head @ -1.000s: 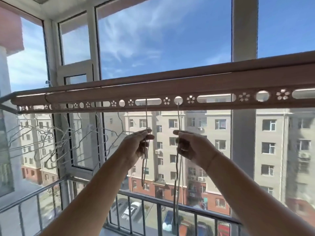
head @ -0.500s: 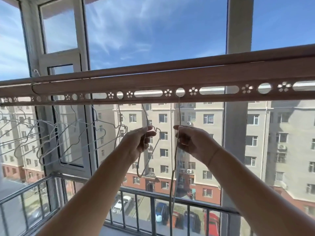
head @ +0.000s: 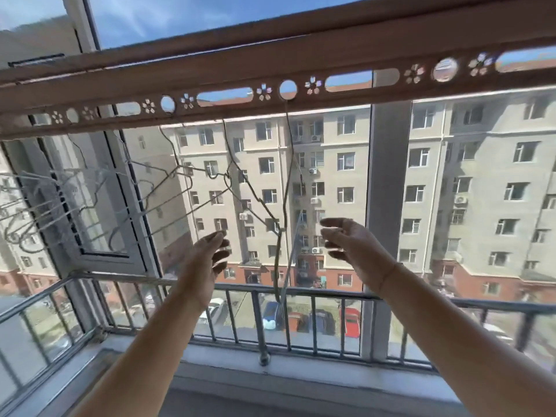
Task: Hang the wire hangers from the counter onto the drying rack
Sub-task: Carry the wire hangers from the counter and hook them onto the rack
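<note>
- Hanging from the long brown perforated metal drying rack (head: 270,70) at 12 o'clock in the head view, a thin grey wire hanger (head: 288,124) is hooked through a round hole and drops down the middle.
- A second bent wire hanger (head: 225,136) hangs just to its 9 o'clock side. A blurred cluster of pale wire hangers (head: 75,191) crowds the rail farther out toward 9 o'clock.
- The left hand (head: 210,254) and the right hand (head: 352,245) are raised below centre, fingers loose and slightly curled, grasping nothing. The middle hanger dangles between them, apart from both.
- By my reading, this hanger is placed and a good many are already up. The counter is out of sight, so how many remain cannot be told.
- A grey metal balcony railing (head: 255,293) runs across at 6 o'clock, and an open white window sash (head: 120,254) sits at 8 o'clock. A pale window post (head: 388,176) stands at 3 o'clock, with a beige apartment block (head: 481,176) beyond the glass.
- Free holes show toward 2 o'clock. On the 9 o'clock side the packed hangers look likely to snag a newcomer.
</note>
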`<state>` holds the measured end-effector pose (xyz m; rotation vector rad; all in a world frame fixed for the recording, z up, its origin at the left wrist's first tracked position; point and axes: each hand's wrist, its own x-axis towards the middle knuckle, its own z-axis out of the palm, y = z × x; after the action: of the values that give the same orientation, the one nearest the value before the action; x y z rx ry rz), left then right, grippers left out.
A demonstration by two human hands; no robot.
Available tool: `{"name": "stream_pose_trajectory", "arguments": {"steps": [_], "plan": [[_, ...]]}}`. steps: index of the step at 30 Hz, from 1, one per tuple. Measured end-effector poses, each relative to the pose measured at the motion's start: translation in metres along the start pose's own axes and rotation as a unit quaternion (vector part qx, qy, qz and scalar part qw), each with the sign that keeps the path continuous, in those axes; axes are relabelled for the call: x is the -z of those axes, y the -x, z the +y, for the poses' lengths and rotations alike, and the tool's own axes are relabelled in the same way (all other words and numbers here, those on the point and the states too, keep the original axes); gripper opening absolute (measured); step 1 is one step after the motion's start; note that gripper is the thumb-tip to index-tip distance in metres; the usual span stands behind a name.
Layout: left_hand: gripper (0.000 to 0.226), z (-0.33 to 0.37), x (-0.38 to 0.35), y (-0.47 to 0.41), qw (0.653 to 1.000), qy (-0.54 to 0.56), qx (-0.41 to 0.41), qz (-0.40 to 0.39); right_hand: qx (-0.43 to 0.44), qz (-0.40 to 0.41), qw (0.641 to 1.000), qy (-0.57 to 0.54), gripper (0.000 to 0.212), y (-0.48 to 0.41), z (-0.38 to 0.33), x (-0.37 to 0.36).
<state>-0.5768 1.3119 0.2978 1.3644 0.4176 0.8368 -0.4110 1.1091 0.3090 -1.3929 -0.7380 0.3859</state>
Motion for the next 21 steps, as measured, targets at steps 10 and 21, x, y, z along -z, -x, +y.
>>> {"name": "stream_pose_trajectory", "arguments": {"steps": [10,21], "plan": [[0.032,-0.115,-0.093,0.066,0.953,-0.176,0.066,-0.239,0.004,0.080,0.980,0.181,0.057,0.072,0.067,0.083],[0.031,-0.153,-0.267,0.152,0.884,-0.165,0.037,-0.436,-0.050,0.245,0.935,0.251,0.054,0.205,0.072,0.248]]}}
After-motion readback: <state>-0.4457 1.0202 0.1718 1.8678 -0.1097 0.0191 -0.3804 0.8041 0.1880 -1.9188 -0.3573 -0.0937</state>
